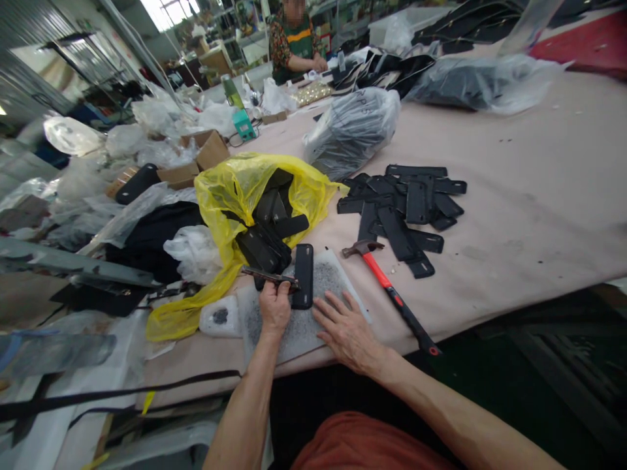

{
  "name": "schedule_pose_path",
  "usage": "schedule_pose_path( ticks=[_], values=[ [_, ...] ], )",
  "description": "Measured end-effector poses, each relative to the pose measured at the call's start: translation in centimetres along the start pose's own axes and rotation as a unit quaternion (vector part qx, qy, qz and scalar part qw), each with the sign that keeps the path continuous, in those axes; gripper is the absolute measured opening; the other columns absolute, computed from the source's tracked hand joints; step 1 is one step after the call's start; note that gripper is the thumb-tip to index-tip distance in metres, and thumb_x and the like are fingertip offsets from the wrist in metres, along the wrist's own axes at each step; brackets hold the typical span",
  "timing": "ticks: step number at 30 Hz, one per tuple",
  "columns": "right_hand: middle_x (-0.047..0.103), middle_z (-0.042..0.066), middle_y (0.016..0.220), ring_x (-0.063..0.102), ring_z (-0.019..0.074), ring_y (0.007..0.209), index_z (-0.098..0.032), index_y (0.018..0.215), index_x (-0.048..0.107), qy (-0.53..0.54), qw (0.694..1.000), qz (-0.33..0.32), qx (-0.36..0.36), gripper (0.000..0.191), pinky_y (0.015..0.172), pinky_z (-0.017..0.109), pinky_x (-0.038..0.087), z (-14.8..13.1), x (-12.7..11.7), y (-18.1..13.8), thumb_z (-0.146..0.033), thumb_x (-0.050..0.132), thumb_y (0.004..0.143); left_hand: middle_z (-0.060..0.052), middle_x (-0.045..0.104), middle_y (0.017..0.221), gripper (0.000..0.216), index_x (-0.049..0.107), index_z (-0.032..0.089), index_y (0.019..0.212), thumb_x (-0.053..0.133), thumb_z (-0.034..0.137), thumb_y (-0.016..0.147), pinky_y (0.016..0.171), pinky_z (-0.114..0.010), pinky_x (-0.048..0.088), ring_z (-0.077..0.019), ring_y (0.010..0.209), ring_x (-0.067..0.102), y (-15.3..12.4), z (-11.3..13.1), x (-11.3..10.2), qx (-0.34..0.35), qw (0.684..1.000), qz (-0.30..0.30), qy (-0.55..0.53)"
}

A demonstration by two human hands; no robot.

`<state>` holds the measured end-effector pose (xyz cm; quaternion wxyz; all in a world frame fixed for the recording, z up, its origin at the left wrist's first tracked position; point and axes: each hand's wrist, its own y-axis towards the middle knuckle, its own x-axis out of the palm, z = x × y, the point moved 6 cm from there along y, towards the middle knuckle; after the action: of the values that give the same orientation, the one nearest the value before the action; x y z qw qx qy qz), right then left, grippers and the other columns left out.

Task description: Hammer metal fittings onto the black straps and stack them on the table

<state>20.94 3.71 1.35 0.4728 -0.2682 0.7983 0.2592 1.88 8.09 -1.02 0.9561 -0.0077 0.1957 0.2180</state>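
Note:
A black oblong strap piece (304, 275) lies on a speckled white cutting pad (323, 277) near the table's front edge. My left hand (274, 308) is closed on a thin dark metal tool (268, 276) that points left, right beside that piece. Flat on the pad to the right rests my right hand (345, 330), fingers spread, holding nothing. A hammer with a red and black handle (392, 292) lies on the table to the right of the pad.
A yellow plastic bag (230, 196) holding black pieces stands behind the pad. Several loose black strap pieces (406, 215) are heaped to the right. Clear bags of dark goods, cardboard boxes and white plastic crowd the left and back. Another person (294, 39) works at the far end.

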Motion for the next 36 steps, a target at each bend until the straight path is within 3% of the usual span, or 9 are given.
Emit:
schedule_pose_path(
  ticks=[9, 18, 25, 36],
  values=[
    [0.042, 0.009, 0.152, 0.030, 0.0284, 0.144, -0.019, 0.145, 0.044, -0.022, 0.999, -0.021, -0.035, 0.050, 0.119, 0.057, 0.014, 0.1, 0.6, -1.8, -0.034, 0.046, 0.097, -0.007, 0.075, 0.092, 0.024, 0.067, 0.017, 0.100, 0.055, 0.035, 0.090, 0.083, -0.034, 0.057, -0.0215, 0.088, 0.071, 0.1, -0.7, 0.1, -0.002, 1.000, 0.005, -0.003],
    [0.033, 0.014, 0.156, 0.020, 0.0317, 0.147, -0.013, 0.149, 0.036, -0.057, 0.996, -0.004, 0.070, 0.067, 0.117, 0.062, 0.005, -0.1, 1.4, 1.3, -0.051, 0.047, 0.094, -0.007, 0.075, 0.091, 0.022, 0.069, 0.018, 0.099, 0.056, 0.032, 0.088, 0.080, -0.033, 0.055, -0.0220, 0.086, 0.071, 0.0, 0.6, 0.0, 0.012, 0.999, 0.000, 0.034],
    [0.035, 0.013, 0.156, 0.022, 0.0348, 0.145, -0.015, 0.147, 0.040, -0.081, 0.990, 0.018, 0.111, 0.059, 0.115, 0.063, 0.007, 1.8, 0.6, 4.0, -0.045, 0.046, 0.096, -0.008, 0.075, 0.089, 0.021, 0.069, 0.017, 0.096, 0.057, 0.031, 0.086, 0.078, -0.035, 0.053, -0.0243, 0.083, 0.070, -0.3, 1.0, 0.8, -0.018, 0.998, 0.039, 0.054],
    [0.040, 0.010, 0.153, 0.027, 0.0357, 0.143, -0.022, 0.144, 0.043, -0.081, 0.992, 0.016, 0.093, 0.050, 0.112, 0.060, 0.020, 4.0, -0.6, 5.6, -0.036, 0.045, 0.097, -0.006, 0.075, 0.086, 0.017, 0.070, 0.018, 0.093, 0.058, 0.028, 0.085, 0.077, -0.033, 0.054, -0.0221, 0.081, 0.070, 0.3, 1.3, 1.9, -0.009, 0.998, 0.052, 0.031]
  ],
)
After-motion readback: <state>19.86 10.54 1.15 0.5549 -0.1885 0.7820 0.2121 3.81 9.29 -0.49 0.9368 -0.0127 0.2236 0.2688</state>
